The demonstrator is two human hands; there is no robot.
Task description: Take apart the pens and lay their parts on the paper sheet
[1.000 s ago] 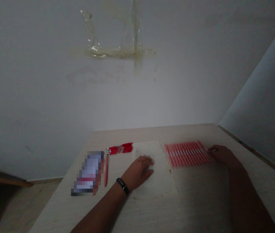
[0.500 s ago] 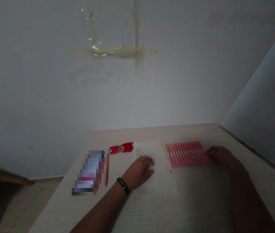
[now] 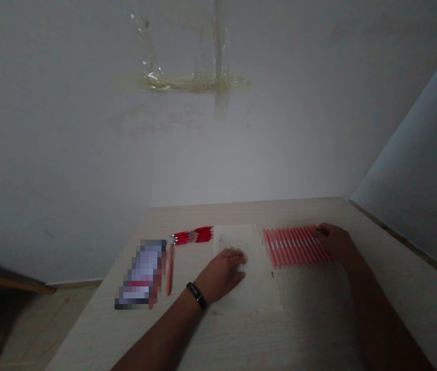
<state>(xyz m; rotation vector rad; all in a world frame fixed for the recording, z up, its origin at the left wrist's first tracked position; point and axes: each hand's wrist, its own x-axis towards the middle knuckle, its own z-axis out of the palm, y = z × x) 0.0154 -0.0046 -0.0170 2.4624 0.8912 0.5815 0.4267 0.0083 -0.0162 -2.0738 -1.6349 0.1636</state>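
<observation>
A row of pink pens (image 3: 291,247) lies side by side on the right of the table, a pale band across their middles. At the row's right end is my right hand (image 3: 334,242), fingers bent in over the upper end of the last pen and partly hiding it. My left hand (image 3: 224,270), a black band on its wrist, rests palm down on a sheet of pale paper (image 3: 257,296). Its fingers are loosely bent and apart, holding nothing. Several red pens (image 3: 193,236) lie bunched beyond the paper's left edge. One single pink pen (image 3: 169,270) lies left of my left hand.
A pixelated phone-like object (image 3: 141,273) lies at the table's left side. Behind the wooden table (image 3: 241,340) stands a grey wall (image 3: 280,129) with strips of clear tape (image 3: 187,83). Another wall (image 3: 426,165) closes the right side.
My right hand has moved from the right side of the pink pen row up and left to its upper right corner. My left hand stays on the paper.
</observation>
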